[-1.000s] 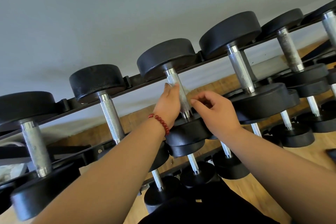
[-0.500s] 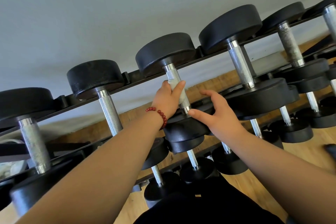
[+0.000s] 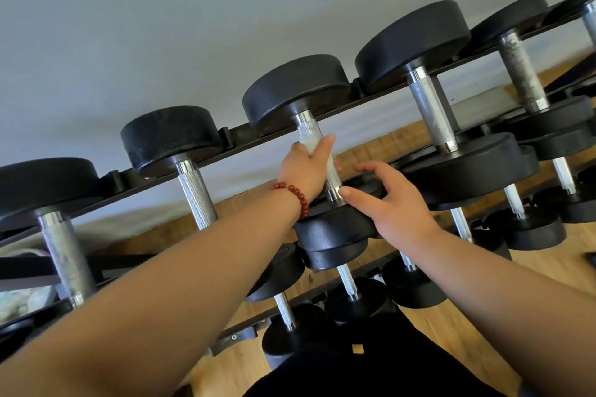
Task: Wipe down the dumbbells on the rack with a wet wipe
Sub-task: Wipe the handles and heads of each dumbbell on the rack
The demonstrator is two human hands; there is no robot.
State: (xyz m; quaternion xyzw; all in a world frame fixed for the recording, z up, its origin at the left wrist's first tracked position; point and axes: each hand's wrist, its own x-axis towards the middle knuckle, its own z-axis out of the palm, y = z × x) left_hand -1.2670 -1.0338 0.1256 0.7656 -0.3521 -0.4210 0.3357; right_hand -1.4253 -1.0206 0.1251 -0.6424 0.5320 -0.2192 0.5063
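The dumbbell [image 3: 295,90] being wiped is seen near the middle of the top tier. Its far head is seated on the black rail of the rack [image 3: 380,97], whose edge runs across the view from 8 o'clock up to 2 o'clock. The knurled handle is gripped by the left hand [image 3: 306,167], fingers curled round it with the wet wipe [image 3: 331,167] pressed against the steel — the white wipe is seen at the 12 o'clock and 4 o'clock edges of the fist. A short bare stretch of handle is left above the fist, and the chrome collar below it. A red bead bracelet [image 3: 295,195] is worn at that wrist. The right hand [image 3: 390,206] is held open at 4 o'clock of the left, fingers nearly straight and laid on the top edge of the near head, the thumb tip just beside the collar. Open gaps are left on both sides of the handle — toward the neighbouring dumbbell [image 3: 196,193] at 9 o'clock and the larger dumbbell [image 3: 432,113] at 2 o'clock. Smaller dumbbells [image 3: 354,303] are racked on lower tiers at 6 o'clock, over a wooden floor [image 3: 564,261]
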